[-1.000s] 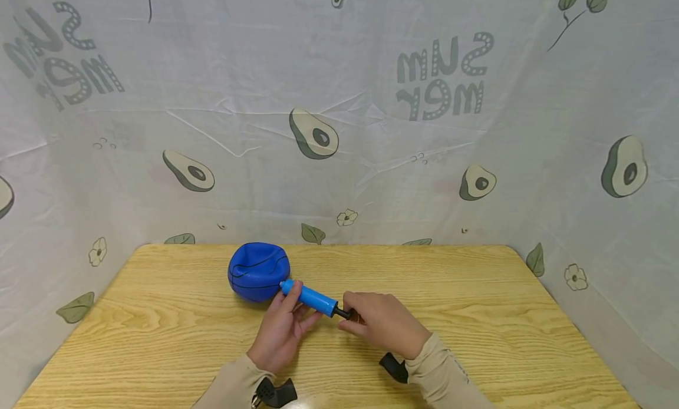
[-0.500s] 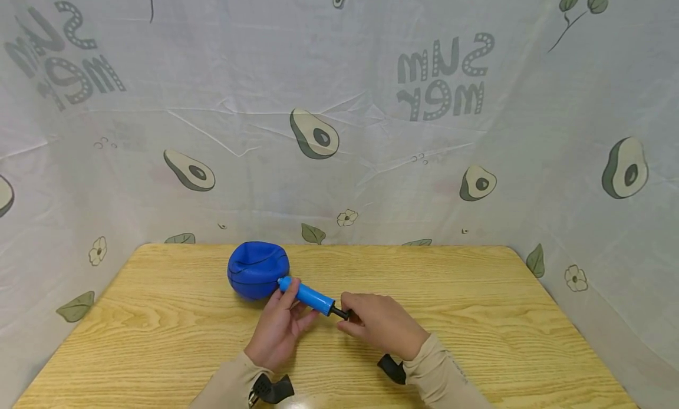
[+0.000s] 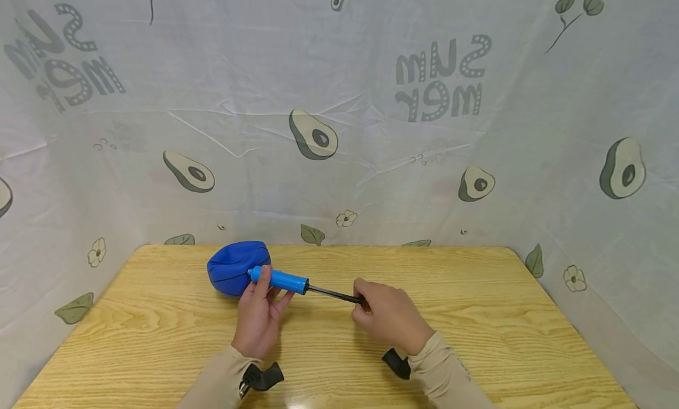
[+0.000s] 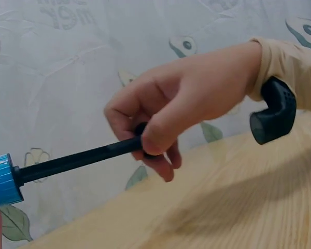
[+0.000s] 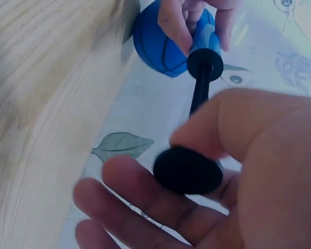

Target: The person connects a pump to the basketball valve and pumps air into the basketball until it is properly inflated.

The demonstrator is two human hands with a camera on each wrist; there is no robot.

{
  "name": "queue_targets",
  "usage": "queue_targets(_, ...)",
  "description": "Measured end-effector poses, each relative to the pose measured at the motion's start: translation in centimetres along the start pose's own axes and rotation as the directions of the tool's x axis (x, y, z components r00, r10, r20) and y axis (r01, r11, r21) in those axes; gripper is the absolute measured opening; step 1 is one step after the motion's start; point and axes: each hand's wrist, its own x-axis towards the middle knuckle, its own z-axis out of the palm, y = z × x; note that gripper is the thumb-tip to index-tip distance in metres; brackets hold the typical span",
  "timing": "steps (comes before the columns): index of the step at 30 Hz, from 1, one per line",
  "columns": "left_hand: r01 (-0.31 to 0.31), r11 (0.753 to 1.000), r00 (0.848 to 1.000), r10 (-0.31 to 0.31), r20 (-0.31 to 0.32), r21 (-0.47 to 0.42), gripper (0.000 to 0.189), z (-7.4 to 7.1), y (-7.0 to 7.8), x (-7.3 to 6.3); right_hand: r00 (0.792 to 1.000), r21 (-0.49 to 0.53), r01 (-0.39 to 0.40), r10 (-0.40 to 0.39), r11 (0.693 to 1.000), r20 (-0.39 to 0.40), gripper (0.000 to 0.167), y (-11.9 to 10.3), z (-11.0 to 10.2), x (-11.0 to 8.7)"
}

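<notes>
A dented blue ball [image 3: 233, 273] with black lines lies at the left back of the table. Against its right side is the tip of a hand pump [image 3: 286, 281] with a light blue barrel. My left hand [image 3: 258, 317] grips the barrel near the ball. My right hand [image 3: 389, 315] pinches the black end of the pump's rod, which is drawn well out of the barrel. In the right wrist view, thumb and fingers close around the rod just under its round black handle [image 5: 188, 170]. The left wrist view shows the bare black rod [image 4: 78, 163] between barrel and right hand.
The wood-grain table [image 3: 477, 315] spreads under both hands. Behind it and at both sides hangs a pale curtain [image 3: 371, 149] printed with avocados and leaves. Black camera mounts [image 3: 262, 376] sit at both wrists, close over the tabletop.
The pump's rod, nearly all inside the barrel before, is now pulled far out to the right. My left hand, the barrel and the ball have shifted left; the right hand has moved slightly right.
</notes>
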Motion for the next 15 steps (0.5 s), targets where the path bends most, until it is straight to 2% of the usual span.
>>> queue_targets(3, -0.015, 1.000, 1.000, 0.015, -0.005, -0.002, 0.033, -0.20, 0.33, 0.19, 0.999, 0.006, -0.044, 0.044, 0.999, -0.026, 0.013, -0.05, -0.14, 0.06)
queue_targets(6, -0.020, 1.000, 1.000, 0.020, 0.002, 0.008, 0.035, -0.31, 0.53, 0.18, 0.999, 0.004, -0.040, 0.040, 0.999, -0.032, 0.010, -0.23, -0.24, 0.04)
queue_targets(10, -0.016, 1.000, 1.000, 0.016, 0.008, 0.016, 0.034, -0.31, 0.78, 0.15, 0.999, -0.010, 0.042, -0.042, 0.999, -0.034, 0.011, -0.53, -0.37, -0.03)
queue_targets(15, 0.017, 0.998, 1.000, -0.018, 0.024, 0.054, 0.048, -0.20, 0.63, 0.10, 0.991, -0.042, 0.135, -0.135, 0.990, -0.010, 0.013, -0.70, -0.53, 0.00)
